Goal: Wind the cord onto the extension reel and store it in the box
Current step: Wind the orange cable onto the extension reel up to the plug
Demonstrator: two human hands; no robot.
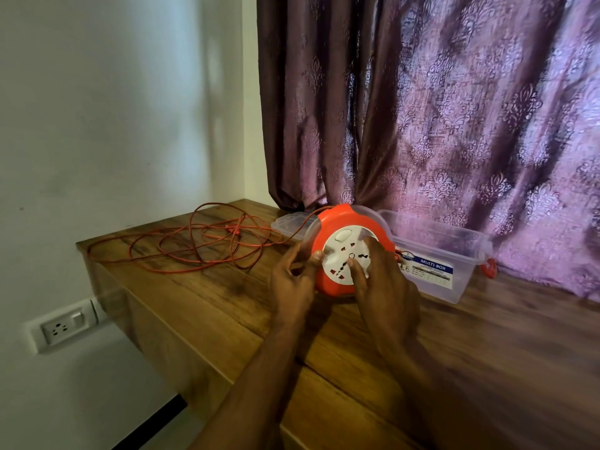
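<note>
An orange extension reel [331, 222] with a white socket face stands tilted on the wooden table [227, 306], its face turned toward me. My left hand [293, 280] grips its left rim, thumb on the edge of the white face. My right hand [383, 287] rests on the face with fingers spread over the sockets. The orange cord [201, 248] lies in a loose tangle on the table to the left, one strand running up to the reel's top. A clear plastic box [438, 251] with a blue label stands open just right of the reel.
The box's clear lid [289, 222] lies behind the reel, near the purple curtain [454, 108]. A white wall [113, 108] runs along the left, with a wall socket [65, 324] below the table's left edge.
</note>
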